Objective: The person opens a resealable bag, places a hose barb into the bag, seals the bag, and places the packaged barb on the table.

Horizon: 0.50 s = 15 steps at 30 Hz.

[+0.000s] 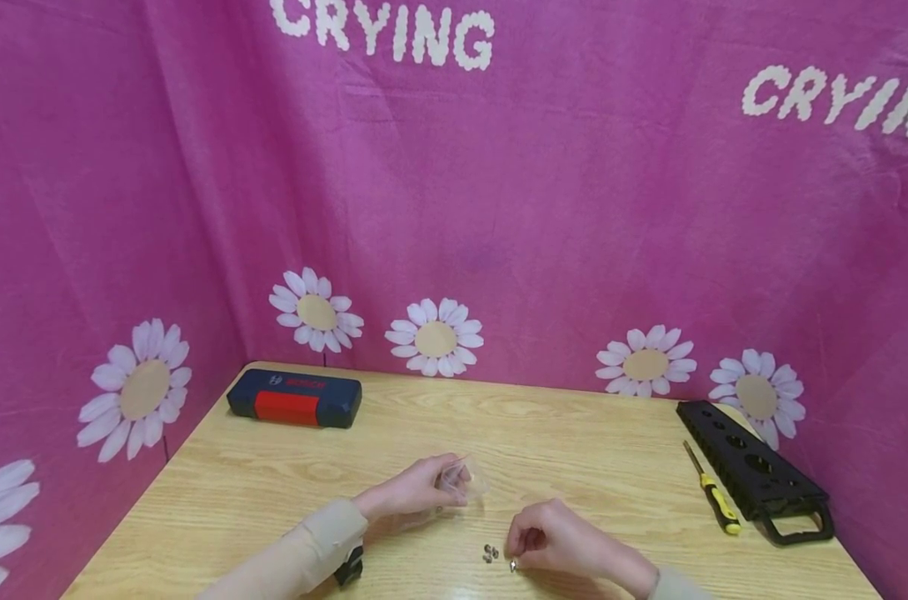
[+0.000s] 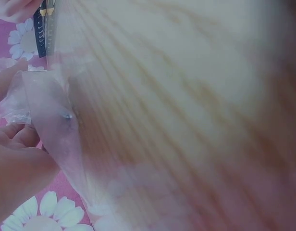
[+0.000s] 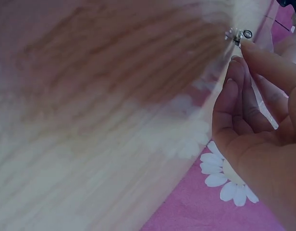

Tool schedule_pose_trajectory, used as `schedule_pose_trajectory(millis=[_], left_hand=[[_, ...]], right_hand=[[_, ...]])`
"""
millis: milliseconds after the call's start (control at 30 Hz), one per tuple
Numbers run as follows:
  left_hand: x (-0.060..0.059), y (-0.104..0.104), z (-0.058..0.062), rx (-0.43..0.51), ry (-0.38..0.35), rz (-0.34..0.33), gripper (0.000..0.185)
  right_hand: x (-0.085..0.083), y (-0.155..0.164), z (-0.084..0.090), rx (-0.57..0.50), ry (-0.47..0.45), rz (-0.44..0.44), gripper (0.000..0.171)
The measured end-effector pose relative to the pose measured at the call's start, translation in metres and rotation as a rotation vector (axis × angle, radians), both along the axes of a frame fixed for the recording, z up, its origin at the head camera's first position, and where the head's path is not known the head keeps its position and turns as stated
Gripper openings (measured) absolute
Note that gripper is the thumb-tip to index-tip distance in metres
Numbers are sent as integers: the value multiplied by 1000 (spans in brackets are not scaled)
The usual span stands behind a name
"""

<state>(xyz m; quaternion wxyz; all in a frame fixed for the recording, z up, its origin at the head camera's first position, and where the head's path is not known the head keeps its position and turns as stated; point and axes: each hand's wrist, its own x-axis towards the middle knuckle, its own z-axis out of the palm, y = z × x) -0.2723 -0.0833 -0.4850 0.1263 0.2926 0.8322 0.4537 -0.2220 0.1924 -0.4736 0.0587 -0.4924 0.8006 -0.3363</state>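
A crumpled clear plastic bag point(image 1: 475, 479) is held in my left hand point(image 1: 415, 487), over the middle of the table. In the left wrist view, a small metal bit point(image 2: 67, 116) shows through the bag point(image 2: 49, 98). My right hand point(image 1: 562, 540) is low at the table's near side, thumb and forefinger pinching a small shiny metal piece point(image 1: 512, 566). Just left of those fingertips lies a little cluster of small metal parts point(image 1: 489, 553). The right wrist view shows a dark ring-shaped part point(image 3: 248, 34) beside the fingertips.
A dark blue and red Bosch case point(image 1: 292, 400) sits at the table's back left. On the right lie a yellow-and-black screwdriver point(image 1: 715, 496) and a long black holder with holes point(image 1: 750, 462). A black object point(image 1: 349, 567) shows beside the left sleeve. Pink flowered cloth point(image 1: 536, 208) hangs behind.
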Motion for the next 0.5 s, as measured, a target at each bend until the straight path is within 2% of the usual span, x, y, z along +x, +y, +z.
schedule_pose_trajectory(millis=[367,500], left_hand=[[-2,-1,-1,13,-25,-13,24],[-1,-1,-1,17,-23,-16,24]], right_hand=[[-2,-1,-8,8,58,18,13],[-2,-1,-8,14,29,10,11]])
